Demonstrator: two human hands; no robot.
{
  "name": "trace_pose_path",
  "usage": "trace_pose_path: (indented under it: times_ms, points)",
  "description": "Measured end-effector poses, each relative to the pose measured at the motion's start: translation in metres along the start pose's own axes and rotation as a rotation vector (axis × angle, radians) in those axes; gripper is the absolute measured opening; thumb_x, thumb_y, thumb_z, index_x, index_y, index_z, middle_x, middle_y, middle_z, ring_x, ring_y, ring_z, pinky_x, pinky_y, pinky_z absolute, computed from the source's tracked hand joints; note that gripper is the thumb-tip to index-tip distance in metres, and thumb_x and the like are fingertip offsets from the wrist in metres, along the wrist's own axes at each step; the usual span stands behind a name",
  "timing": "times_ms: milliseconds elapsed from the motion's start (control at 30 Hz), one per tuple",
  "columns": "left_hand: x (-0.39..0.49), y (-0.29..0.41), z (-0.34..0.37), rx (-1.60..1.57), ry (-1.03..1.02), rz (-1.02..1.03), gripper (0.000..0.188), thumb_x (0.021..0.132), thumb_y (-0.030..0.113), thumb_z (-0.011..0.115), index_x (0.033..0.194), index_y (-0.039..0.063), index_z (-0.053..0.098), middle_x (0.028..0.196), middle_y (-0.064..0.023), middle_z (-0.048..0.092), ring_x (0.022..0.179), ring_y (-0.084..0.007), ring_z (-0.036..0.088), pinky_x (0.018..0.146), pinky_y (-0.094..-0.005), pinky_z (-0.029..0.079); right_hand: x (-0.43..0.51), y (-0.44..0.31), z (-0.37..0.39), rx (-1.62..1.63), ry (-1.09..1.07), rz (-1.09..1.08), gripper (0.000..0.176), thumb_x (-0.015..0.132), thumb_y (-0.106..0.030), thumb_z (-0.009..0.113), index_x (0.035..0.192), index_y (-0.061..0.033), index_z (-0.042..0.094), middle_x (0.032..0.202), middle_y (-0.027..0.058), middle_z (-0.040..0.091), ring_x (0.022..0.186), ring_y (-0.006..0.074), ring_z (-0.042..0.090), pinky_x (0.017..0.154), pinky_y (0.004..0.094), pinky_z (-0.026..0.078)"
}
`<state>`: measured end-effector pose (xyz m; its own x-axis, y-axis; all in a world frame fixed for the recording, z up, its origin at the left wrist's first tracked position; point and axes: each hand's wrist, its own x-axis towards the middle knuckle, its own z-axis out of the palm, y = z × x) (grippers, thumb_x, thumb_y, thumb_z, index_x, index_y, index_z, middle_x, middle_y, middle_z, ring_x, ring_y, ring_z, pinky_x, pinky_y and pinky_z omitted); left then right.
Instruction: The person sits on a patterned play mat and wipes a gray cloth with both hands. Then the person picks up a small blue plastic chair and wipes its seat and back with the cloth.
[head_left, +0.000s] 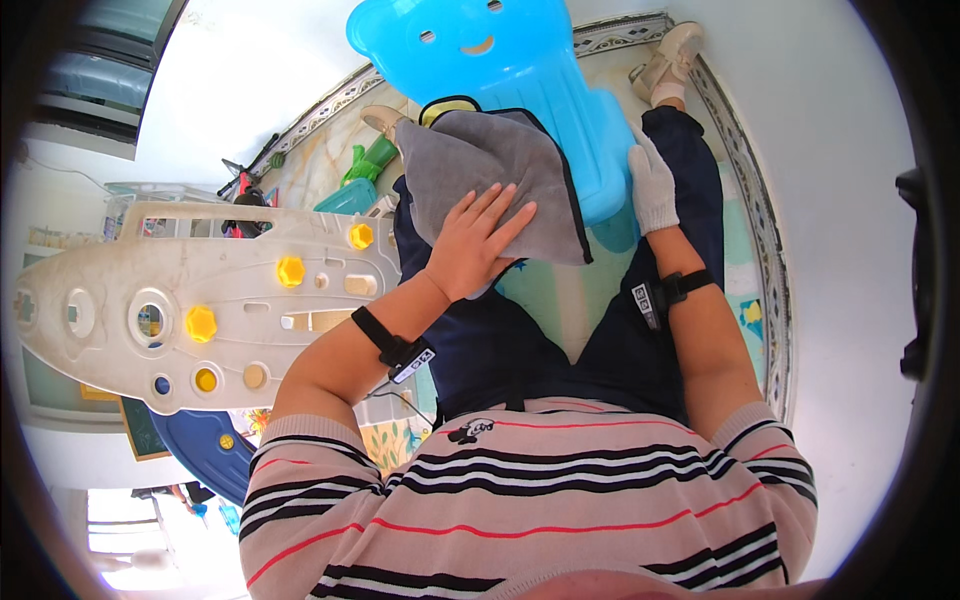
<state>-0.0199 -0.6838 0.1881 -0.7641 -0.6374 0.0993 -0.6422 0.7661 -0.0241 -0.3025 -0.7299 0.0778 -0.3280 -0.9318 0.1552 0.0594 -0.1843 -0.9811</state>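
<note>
A light-blue plastic child's chair (585, 142) with a bear-face backrest is between my legs. Over the left part of its seat drapes a thick grey cloth (480, 154) with black edging and a yellow patch at its far end. My left hand (480, 236), bare, holds the cloth down with its fingers spread on top and its thumb by the near edge. What lies directly under the cloth is hidden. In a white knit glove, my right hand (651, 187) grips the right side of the chair seat; some of its fingers are hard to make out.
To the left stands a large off-white plastic play panel (255, 292) with yellow knobs (201, 324). Behind it are a green toy (367, 160), a teal bin (346, 197) and a clear shelf. A dark-blue plastic piece (202, 442) lies nearer. White walls border the far and right sides.
</note>
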Motion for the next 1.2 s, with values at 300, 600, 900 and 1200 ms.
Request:
trace_pose_path:
  times_ms: [300,600,900,1200]
  points:
    - [-0.024,-0.02,0.013,-0.602,0.343,-0.399,0.063,0.081,0.003,0.064,0.142,0.011,0.05,0.131,-0.0161,0.06,0.125,-0.0378,0.053,0.107,-0.0426,0.04,-0.001,0.002,0.002,0.072,-0.016,-0.002,0.048,0.097,-0.019,0.05,0.14,0.0023,0.051,0.132,0.0149,0.06,0.12,0.0188,0.055,0.104,0.0295,0.04]
    - [0.056,-0.181,-0.145,-1.215,1.194,-0.655,0.065,0.103,0.047,0.046,0.14,-0.006,0.04,0.134,-0.018,0.054,0.119,-0.0296,0.056,0.102,-0.0424,0.048,-0.003,-0.002,0.0,0.05,-0.003,0.048,0.048,0.097,-0.017,0.049,0.141,0.0019,0.049,0.132,0.0146,0.06,0.119,0.0192,0.055,0.104,0.03,0.04]
    - [0.177,-0.257,-0.138,-0.277,0.445,-0.677,0.088,0.09,0.071,0.049,0.122,-0.01,0.062,0.123,-0.0301,0.062,0.123,-0.0378,0.056,0.106,-0.039,0.039,-0.001,0.0,0.0,0.109,-0.002,0.014,0.048,0.096,-0.013,0.046,0.141,0.0037,0.049,0.136,0.0143,0.057,0.123,0.0195,0.052,0.108,0.0301,0.036]
    - [0.162,-0.306,-0.111,-0.599,0.636,-0.73,0.075,0.093,0.061,0.054,0.123,-0.007,0.063,0.114,-0.0143,0.067,0.102,-0.0201,0.06,0.094,-0.0323,0.045,0.0,0.02,0.0,0.117,-0.026,-0.059,0.057,0.102,-0.036,0.047,0.141,0.0063,0.047,0.138,0.0141,0.055,0.125,0.0194,0.051,0.108,0.0303,0.036]
